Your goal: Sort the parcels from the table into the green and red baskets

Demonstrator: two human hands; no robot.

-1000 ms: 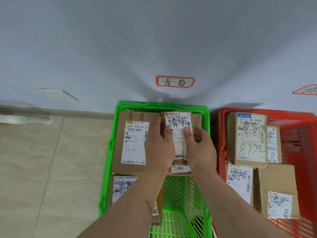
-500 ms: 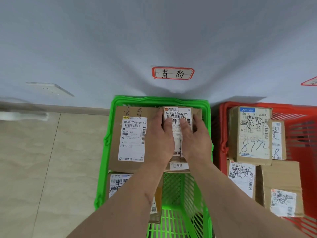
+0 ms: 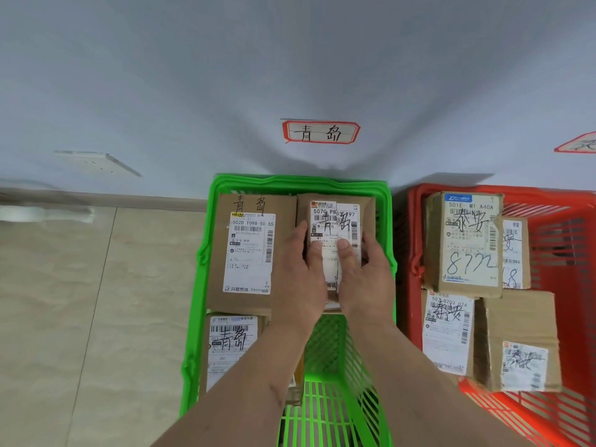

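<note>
Legible markings, baskets and wall

Wall sign (image 3: 321,132) read "青岛". Large parcel (image 3: 251,253) in green basket (image 3: 206,253): "青岛", "502D T098-50 55". Held parcel (image 3: 335,221): "507G P8". Parcel (image 3: 464,243) in red basket (image 3: 414,253): "501E- M1 A40A", "8772".

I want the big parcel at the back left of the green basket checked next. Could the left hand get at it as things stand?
Probably yes. The big parcel lies face up right beside the left hand, with nothing on top. But that hand must first let go of the small parcel it holds together with the right hand.
</note>
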